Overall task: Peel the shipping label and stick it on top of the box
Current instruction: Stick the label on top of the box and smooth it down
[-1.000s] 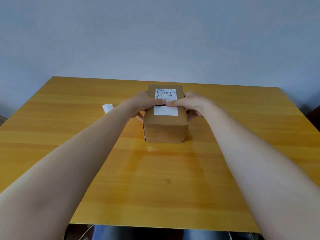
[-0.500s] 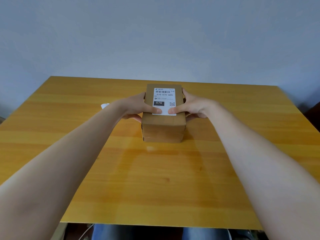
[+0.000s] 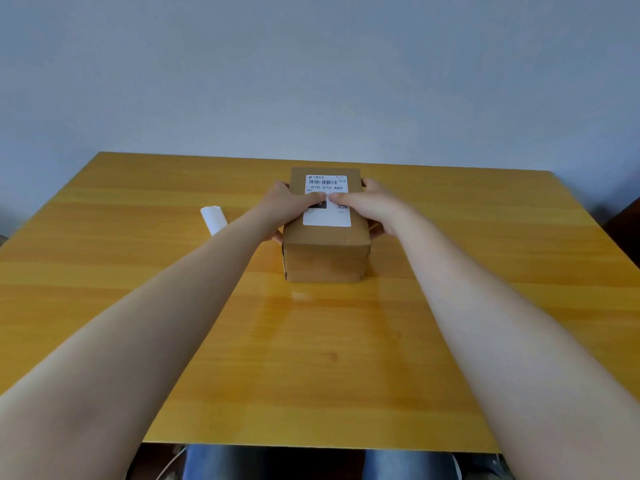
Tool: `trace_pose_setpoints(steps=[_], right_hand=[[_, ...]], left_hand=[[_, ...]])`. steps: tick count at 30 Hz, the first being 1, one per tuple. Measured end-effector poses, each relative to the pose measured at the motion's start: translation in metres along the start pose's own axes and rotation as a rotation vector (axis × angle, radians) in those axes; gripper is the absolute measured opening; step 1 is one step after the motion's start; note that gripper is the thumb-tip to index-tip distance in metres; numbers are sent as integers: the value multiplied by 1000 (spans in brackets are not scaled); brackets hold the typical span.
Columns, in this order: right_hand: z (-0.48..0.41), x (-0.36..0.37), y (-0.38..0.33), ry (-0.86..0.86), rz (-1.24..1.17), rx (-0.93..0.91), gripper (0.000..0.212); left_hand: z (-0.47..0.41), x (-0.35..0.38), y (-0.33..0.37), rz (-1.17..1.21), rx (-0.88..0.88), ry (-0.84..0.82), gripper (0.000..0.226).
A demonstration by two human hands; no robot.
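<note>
A brown cardboard box (image 3: 325, 258) stands in the middle of the wooden table. A white shipping label (image 3: 327, 218) with a barcode and "070-070-A80" lies flat on the box's top. My left hand (image 3: 291, 209) wraps the box's left side, its thumb pressing on the label's middle. My right hand (image 3: 370, 206) wraps the right side, its thumb meeting the left thumb on the label. The fingers of both hands are hidden behind the box's sides.
A curled white strip of backing paper (image 3: 214, 219) lies on the yellow wooden table (image 3: 138, 265), left of the box and partly behind my left forearm. A plain grey wall stands behind the table's far edge.
Both thumbs slid down to the label's near edge half a second ago, then back up to its middle now. The box has stayed in place.
</note>
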State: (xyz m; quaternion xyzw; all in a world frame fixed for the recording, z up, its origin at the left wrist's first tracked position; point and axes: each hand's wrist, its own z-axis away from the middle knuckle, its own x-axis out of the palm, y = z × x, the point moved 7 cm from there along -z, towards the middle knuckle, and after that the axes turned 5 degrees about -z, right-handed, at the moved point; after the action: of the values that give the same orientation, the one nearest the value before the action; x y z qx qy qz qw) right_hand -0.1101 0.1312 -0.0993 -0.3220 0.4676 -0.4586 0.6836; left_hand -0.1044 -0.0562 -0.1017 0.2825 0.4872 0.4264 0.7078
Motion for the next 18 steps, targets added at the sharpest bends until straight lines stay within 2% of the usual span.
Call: trace_pose_setpoints(steps=[1, 4, 8, 13, 18], right_hand=[[1, 1, -1, 7, 0, 0, 44], [2, 2, -3, 20, 9, -10, 52], [2, 0, -2, -16, 23, -30, 29], [8, 0, 0, -92, 28, -43, 29], [10, 4, 2, -182, 29, -71, 39]], left_hand=[[1, 2, 1, 17, -2, 16, 36], [1, 3, 2, 33, 4, 17, 37], [6, 1, 4, -27, 26, -35, 36], [2, 1, -1, -71, 62, -149, 32], [2, 5, -7, -100, 135, -313, 56]])
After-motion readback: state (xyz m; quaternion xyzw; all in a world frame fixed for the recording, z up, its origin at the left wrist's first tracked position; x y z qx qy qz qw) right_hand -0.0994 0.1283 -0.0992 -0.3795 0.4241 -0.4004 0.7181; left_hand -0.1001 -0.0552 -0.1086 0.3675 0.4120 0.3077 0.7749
